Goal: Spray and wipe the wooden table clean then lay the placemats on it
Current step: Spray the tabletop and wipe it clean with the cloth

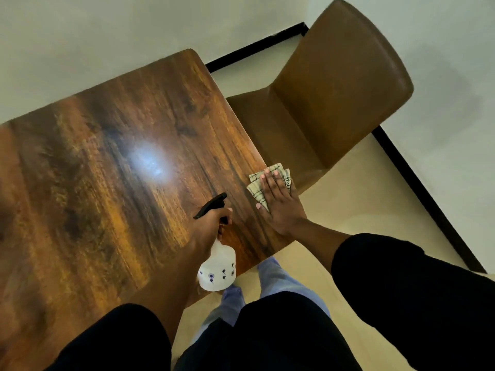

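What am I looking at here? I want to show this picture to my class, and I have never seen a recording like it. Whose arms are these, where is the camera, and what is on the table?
There is no machine here. A person wears a camera on the head, so the single picture looks forward and down over their own arms and dark sleeves.

The left hand grips a spray bottle by its black trigger head, with the nozzle pointing out over the table. The right hand lies flat, fingers straight, pressing a folded cloth onto the table near its edge.

The bright patch on the wood looks like reflected light. A brown chair stands at the far side. No placemats show, so the work seems to be at the cleaning stage.
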